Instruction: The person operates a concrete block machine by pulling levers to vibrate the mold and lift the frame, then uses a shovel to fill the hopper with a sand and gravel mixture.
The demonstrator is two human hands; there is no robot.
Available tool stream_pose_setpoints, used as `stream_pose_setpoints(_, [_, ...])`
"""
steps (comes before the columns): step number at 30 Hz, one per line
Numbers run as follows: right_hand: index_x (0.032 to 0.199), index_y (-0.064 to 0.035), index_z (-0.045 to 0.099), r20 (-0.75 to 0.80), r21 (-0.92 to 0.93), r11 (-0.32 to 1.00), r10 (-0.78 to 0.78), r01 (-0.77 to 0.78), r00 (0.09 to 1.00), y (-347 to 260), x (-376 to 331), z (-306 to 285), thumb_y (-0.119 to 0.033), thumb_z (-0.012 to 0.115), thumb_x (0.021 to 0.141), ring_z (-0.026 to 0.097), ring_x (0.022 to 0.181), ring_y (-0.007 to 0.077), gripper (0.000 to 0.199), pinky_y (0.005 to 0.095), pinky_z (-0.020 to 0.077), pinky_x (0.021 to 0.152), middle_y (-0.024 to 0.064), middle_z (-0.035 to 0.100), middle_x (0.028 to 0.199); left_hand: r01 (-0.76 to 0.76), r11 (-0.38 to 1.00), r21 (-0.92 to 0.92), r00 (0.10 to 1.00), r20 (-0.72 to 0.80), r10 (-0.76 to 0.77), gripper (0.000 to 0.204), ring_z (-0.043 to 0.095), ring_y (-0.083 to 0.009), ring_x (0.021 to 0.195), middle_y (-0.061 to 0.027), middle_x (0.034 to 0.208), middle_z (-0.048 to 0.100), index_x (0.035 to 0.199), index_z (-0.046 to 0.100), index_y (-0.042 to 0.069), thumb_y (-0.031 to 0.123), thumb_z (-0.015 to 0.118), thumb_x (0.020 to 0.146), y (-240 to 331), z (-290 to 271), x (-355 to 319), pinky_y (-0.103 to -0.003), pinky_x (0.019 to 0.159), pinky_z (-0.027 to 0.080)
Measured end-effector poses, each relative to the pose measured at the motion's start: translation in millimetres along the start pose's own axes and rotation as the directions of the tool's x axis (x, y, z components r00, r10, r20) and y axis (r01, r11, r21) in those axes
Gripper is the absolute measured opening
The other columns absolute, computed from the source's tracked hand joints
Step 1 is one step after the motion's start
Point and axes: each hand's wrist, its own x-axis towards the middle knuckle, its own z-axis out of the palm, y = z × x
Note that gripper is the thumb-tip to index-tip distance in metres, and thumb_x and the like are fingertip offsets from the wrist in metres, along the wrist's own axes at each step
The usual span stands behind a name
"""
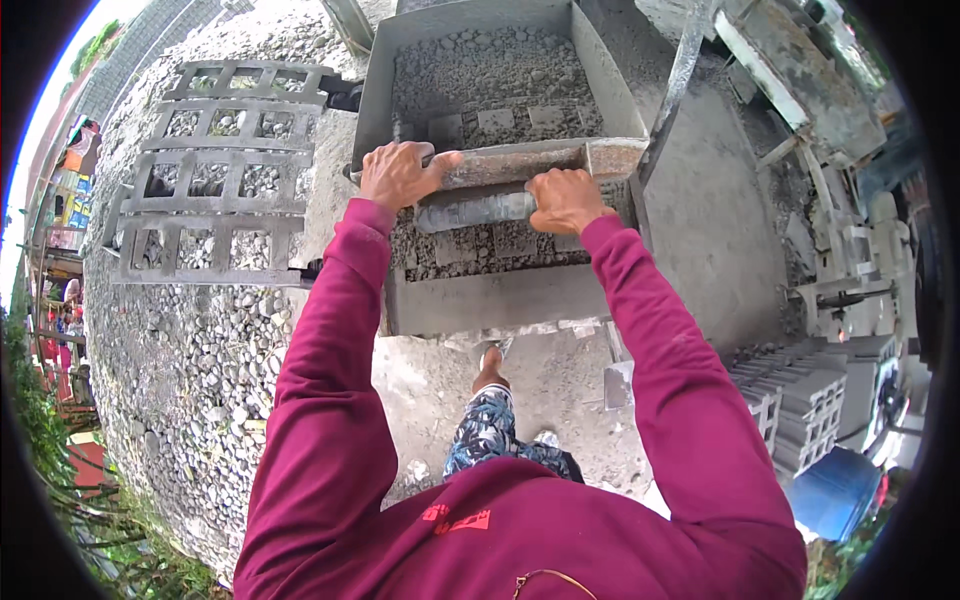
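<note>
My left hand [400, 175] is closed over the left end of a worn, rusty-edged board [512, 166] that spans a grey metal box [500, 303]. Its thumb lies along the board's top. Just below the board runs a grey, rounded bar [472, 212], and my right hand [568, 200] is curled round its right end. Both hands' fingertips are hidden. Gravelly grey mix [475, 70] fills the far part of the box, with flat rectangular block tops [545, 118] showing through it. More mix and block tops lie on the near side of the bar.
A grey grid frame [220, 195] stands left of the box, over pebbles [210, 370]. A slanting metal post [680, 75] rises at the box's right. Hollow concrete blocks [805, 405] are stacked at the lower right, near a blue container [838, 492]. One foot [490, 362] is below the box.
</note>
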Motion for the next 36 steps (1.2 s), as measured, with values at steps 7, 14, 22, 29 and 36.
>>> stream_pose_setpoints(7, [0.078, -0.008, 0.072, -0.054, 0.08, 0.993, -0.078, 0.082, 0.995, -79.1, -229.0, 71.4, -0.019, 0.061, 0.062, 0.07, 0.094, 0.0335, 0.021, 0.0476, 0.0518, 0.081, 0.0218, 0.072, 0.095, -0.162, 0.987, 0.023, 0.946, -0.281, 0.162, 0.048, 0.063, -0.0225, 0.066, -0.0023, 0.064, 0.058, 0.066, 0.064, 0.014, 0.06, 0.07, 0.081, 67.8, 30.1, -268.6, -0.035, 0.06, 0.043])
stream_pose_setpoints(14, [0.081, -0.0115, 0.062, -0.541, 0.039, 0.992, -0.082, 0.123, 0.837, -66.1, -223.9, 122.5, -0.023, 0.062, 0.066, 0.059, 0.079, 0.0254, 0.019, 0.0376, 0.0445, 0.087, 0.0066, 0.058, 0.078, -0.155, 0.988, -0.014, 0.917, -0.374, 0.139, 0.044, 0.054, -0.0226, 0.059, -0.0024, 0.064, 0.053, 0.066, 0.058, 0.011, 0.049, 0.073, 0.083, 52.6, 46.4, -238.1, -0.036, 0.056, 0.037])
stream_pose_setpoints(22, [0.076, -0.0118, 0.059, -0.614, -0.042, 0.994, -0.109, 0.105, 0.782, -15.3, -72.3, 90.5, -0.019, 0.063, 0.051, 0.06, 0.069, 0.0252, 0.026, 0.0374, 0.0453, 0.07, 0.0049, 0.059, 0.074, -0.195, 0.976, 0.097, 0.848, -0.483, 0.218, 0.05, 0.058, -0.0244, 0.058, -0.0023, 0.061, 0.055, 0.066, 0.059, 0.01, 0.055, 0.071, 0.083, 9.4, 51.3, -79.8, -0.037, 0.055, 0.039])
stream_pose_setpoints(29, [0.076, -0.0094, 0.065, -0.6, -0.009, 0.993, -0.098, 0.116, 0.794, 6.9, -11.2, 89.7, -0.015, 0.062, 0.057, 0.064, 0.072, 0.0281, 0.02, 0.0395, 0.047, 0.07, 0.0084, 0.063, 0.074, -0.117, 0.991, 0.067, 0.863, -0.487, 0.135, 0.047, 0.062, -0.0251, 0.067, -0.0039, 0.065, 0.058, 0.068, 0.059, 0.011, 0.053, 0.073, 0.082, -9.9, 70.8, -33.9, -0.039, 0.063, 0.043])
stream_pose_setpoints(36, [0.063, -0.0124, 0.053, -0.72, -0.102, 0.984, -0.173, 0.144, 0.672, 30.2, 74.0, 71.3, -0.017, 0.062, 0.049, 0.055, 0.06, 0.0229, 0.017, 0.0349, 0.0412, 0.059, 0.0046, 0.053, 0.065, -0.214, 0.974, 0.07, 0.829, -0.514, 0.219, 0.048, 0.059, -0.0241, 0.056, -0.0049, 0.06, 0.056, 0.065, 0.059, 0.009, 0.051, 0.075, 0.082, -38.3, 62.8, 57.6, -0.035, 0.055, 0.042])
